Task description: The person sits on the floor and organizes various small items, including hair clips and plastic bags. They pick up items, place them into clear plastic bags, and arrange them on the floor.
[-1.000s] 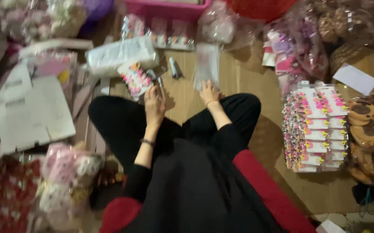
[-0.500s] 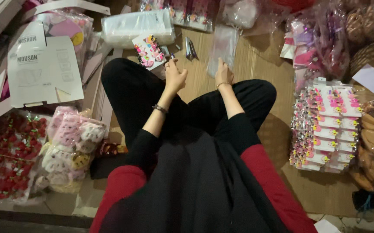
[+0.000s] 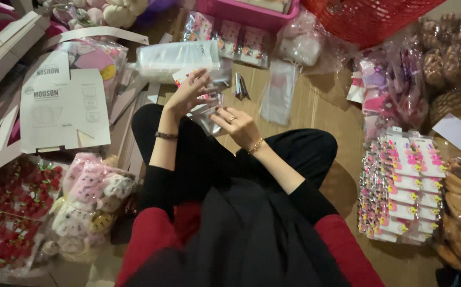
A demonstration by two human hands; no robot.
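Observation:
I sit cross-legged on a wooden floor in black trousers. My left hand (image 3: 188, 94), with a dark bracelet on its wrist, is raised above my knee and pinches the top of a small clear plastic sleeve (image 3: 208, 110). My right hand (image 3: 237, 125), wearing a ring and a gold bracelet, holds the sleeve's lower edge. Just behind my left hand lies a card of pink hair clips (image 3: 183, 77), partly hidden by my fingers. Whether anything is inside the sleeve is not visible.
A bundle of clear bags (image 3: 177, 57) and a loose clear sleeve (image 3: 278, 93) lie ahead. Stacked clip cards (image 3: 400, 186) stand at right, flat white cardboard (image 3: 63, 109) and a bag of plush items (image 3: 89, 196) at left. A pink bin (image 3: 246, 11) and red basket (image 3: 369, 16) sit far.
Both hands have lifted off the floor and come together over my knees, now holding the clear sleeve between them. The view has tilted slightly.

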